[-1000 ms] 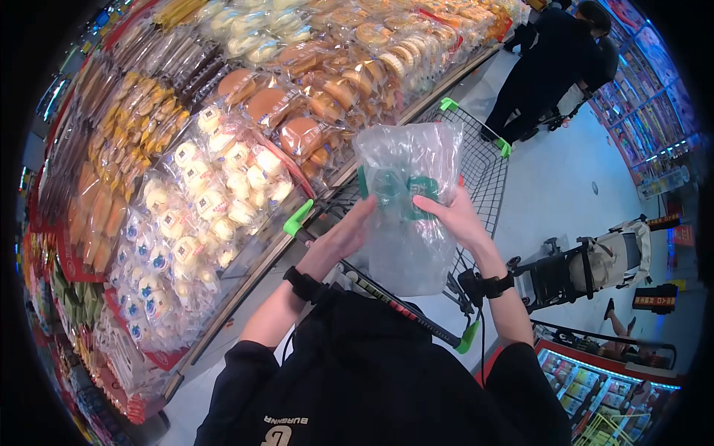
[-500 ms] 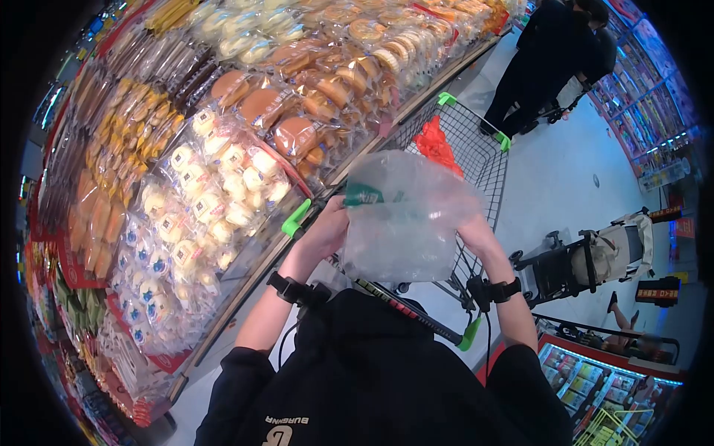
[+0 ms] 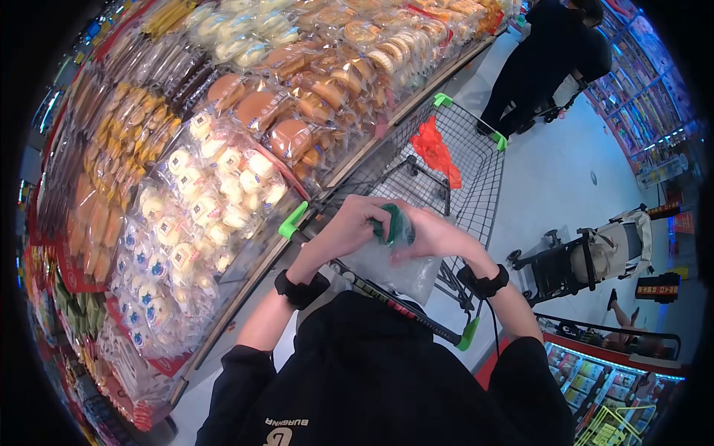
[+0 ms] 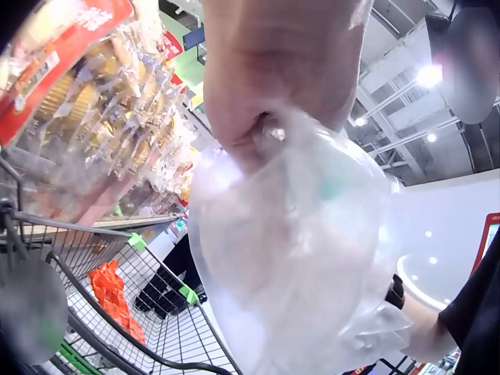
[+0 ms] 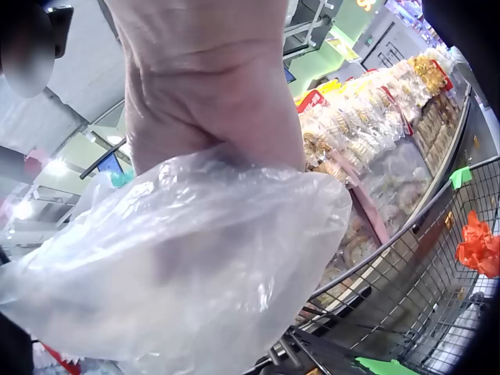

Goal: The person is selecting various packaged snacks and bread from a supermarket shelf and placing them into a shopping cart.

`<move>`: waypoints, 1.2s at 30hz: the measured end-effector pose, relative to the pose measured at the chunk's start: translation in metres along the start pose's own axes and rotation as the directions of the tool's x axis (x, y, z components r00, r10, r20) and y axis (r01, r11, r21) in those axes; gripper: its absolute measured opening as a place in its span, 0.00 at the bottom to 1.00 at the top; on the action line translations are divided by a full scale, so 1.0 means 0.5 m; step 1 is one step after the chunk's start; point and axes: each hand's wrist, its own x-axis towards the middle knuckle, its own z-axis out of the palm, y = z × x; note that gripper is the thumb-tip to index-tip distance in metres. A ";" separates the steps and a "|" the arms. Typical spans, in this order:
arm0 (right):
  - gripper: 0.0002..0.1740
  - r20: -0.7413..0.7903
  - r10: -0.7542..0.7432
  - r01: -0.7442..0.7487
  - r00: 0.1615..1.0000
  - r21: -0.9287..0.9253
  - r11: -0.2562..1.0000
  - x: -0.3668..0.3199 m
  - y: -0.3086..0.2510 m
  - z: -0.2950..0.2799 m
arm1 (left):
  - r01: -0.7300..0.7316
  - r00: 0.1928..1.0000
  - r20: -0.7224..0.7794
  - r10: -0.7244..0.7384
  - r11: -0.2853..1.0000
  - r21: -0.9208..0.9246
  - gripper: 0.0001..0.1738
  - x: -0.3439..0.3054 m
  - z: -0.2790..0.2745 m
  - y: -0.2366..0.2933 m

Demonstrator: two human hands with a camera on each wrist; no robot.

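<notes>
Both hands are close together above the cart handle with a clear plastic bag (image 3: 405,271) that has a green print. The left hand (image 3: 348,232) pinches the bag near the green part, fingers curled. Beside it the right hand (image 3: 437,236) is against the bag's other side, its fingers partly behind the plastic. In the left wrist view the bag (image 4: 289,242) hangs from the left hand (image 4: 281,78). The right wrist view shows the bag (image 5: 195,258) spread over the right hand (image 5: 215,94), hiding its fingertips.
A shopping cart (image 3: 487,182) holds a red plastic bag (image 3: 437,152). Packaged pastries (image 3: 260,108) fill the display at the left. A person in dark clothes (image 3: 539,67) is at the upper right, and a stroller (image 3: 595,256) stands at the right.
The hands have drawn together, and the bag, spread wide between them before, is now bunched and lower. The red bag in the cart is more fully visible.
</notes>
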 end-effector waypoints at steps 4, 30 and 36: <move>0.27 -0.020 0.076 -0.076 0.997 0.020 0.997 0.003 0.011 0.004 | 0.090 0.976 -0.166 -0.141 0.955 -0.284 0.27 -0.022 -0.016 -0.009; 0.12 -0.349 0.356 -0.113 0.867 0.557 0.823 -0.026 0.036 0.057 | 0.386 0.873 -0.008 -0.488 0.700 -0.601 0.26 -0.051 0.045 -0.052; 0.08 -0.218 0.397 -0.059 0.891 0.813 0.579 -0.041 0.092 0.074 | 0.263 0.824 -0.045 -0.565 0.451 -0.853 0.14 -0.069 0.038 -0.046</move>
